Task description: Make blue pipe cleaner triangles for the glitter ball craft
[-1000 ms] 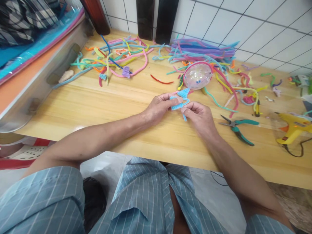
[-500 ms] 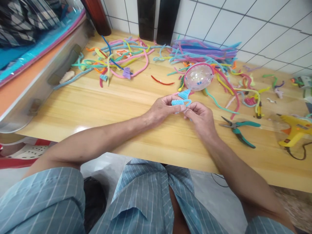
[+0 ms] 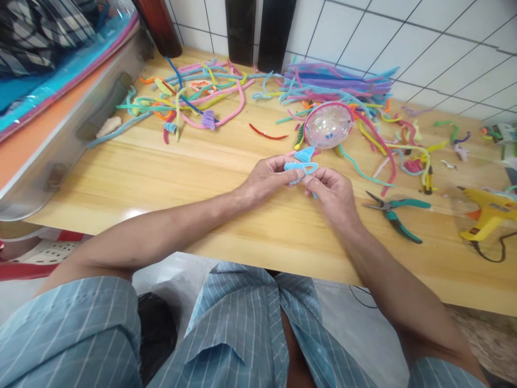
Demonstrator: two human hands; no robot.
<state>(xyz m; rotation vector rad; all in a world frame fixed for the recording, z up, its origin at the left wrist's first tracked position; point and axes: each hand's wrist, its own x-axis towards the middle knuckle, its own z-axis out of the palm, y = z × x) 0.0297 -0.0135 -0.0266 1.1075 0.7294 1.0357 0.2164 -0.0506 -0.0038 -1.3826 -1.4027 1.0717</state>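
A light-blue pipe cleaner [image 3: 310, 166], wound into tight rows with an open loop at its right end, is held between both hands above the table. My left hand [image 3: 271, 177] pinches the wound part between thumb and fingers. At the loop end, my right hand [image 3: 326, 186] is closed on the same pipe cleaner, and a short blue end shows below its fingertips. Just beyond the fingers lies a blue wound triangular piece [image 3: 304, 154]. Behind that stands a clear, pink-rimmed dome [image 3: 329, 126], near a green-and-yellow striped piece [image 3: 299, 137].
Loose coloured pipe cleaners [image 3: 197, 97] lie at the back left, with a purple-blue bundle [image 3: 339, 81] by the tiled wall. To the right are pliers [image 3: 398, 210] and a yellow glue gun [image 3: 487, 213]. A clear plastic bin [image 3: 76, 134] stands at the left.
My left thumb has drawn back slightly along the blue pipe cleaner, and more of the blue end shows below my right fingers. The view has shifted a little.
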